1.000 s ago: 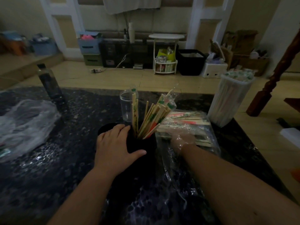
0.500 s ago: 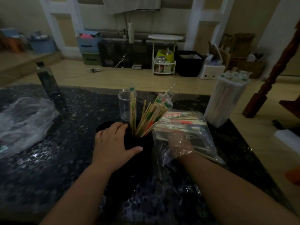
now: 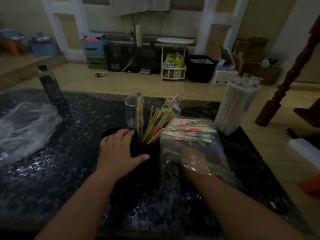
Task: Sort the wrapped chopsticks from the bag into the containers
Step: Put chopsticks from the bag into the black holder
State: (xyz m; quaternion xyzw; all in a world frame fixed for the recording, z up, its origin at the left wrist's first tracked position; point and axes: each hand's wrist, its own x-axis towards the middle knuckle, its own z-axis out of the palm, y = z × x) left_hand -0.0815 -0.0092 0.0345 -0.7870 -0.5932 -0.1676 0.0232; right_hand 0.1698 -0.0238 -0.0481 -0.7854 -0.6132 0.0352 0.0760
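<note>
Two hands show: the left hand (image 3: 117, 151) and the right hand (image 3: 194, 161). I count two plastic bags, the full bag (image 3: 217, 153) and the crumpled bag (image 3: 26, 125); three containers, namely the black container (image 3: 147, 152), the clear cup (image 3: 130, 111) and the white container (image 3: 233, 111); and one dark bottle (image 3: 50, 90). The wrapped chopsticks (image 3: 155, 122) are too many to count.

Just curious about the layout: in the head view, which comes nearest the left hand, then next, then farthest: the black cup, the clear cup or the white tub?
1. The black cup: gripped by the left hand, at its right side.
2. The clear cup: just behind the black cup, apart from the hand.
3. The white tub: far off at the right, well beyond both.
</note>
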